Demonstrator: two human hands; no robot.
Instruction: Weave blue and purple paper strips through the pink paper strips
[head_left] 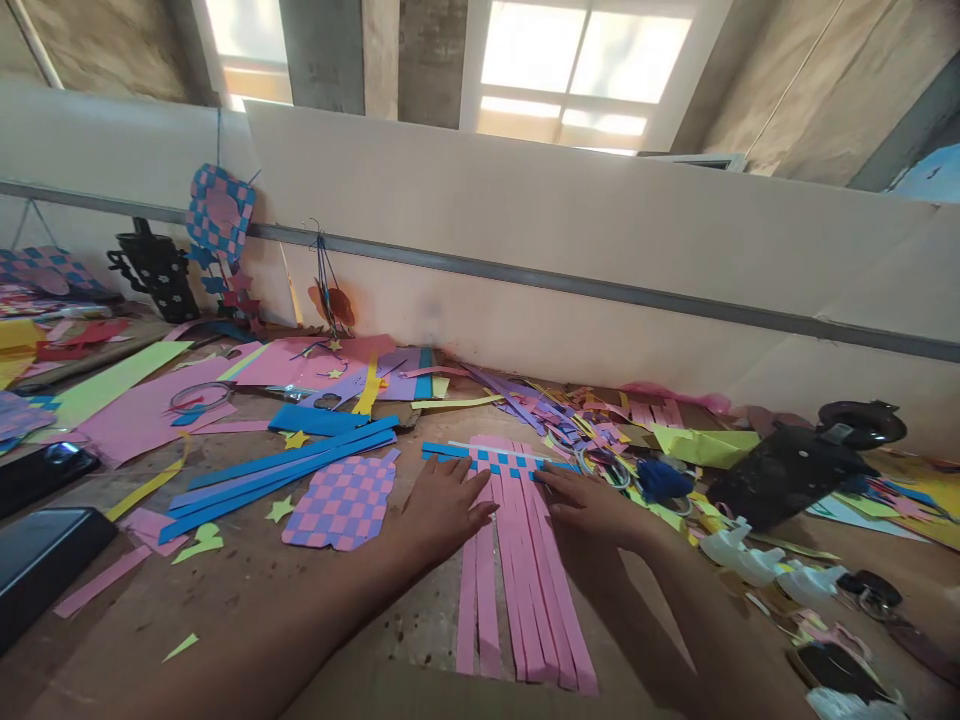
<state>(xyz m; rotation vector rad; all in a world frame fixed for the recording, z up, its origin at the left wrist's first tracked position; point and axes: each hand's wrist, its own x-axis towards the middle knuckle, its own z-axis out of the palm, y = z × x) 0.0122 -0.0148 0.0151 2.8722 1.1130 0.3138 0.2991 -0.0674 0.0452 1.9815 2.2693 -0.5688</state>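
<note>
A woven piece of pink paper strips [521,590] lies on the wooden table [420,610], with blue strips [499,461] threaded across its far end. A thin white strip lies along the weave. My left hand [442,510] rests flat with its fingertips on the left edge of the pink strips. From the right, my right hand [592,505] lies on the strips just below the blue weave. Neither hand visibly grips anything. The pink strips run loose and unwoven toward me.
Left of my hands lie long blue paper strips [277,482] and a finished pink-and-purple woven mat [341,503]. Paper scraps crowd the back and right, with a black container [787,475] at right. A beige wall rises behind.
</note>
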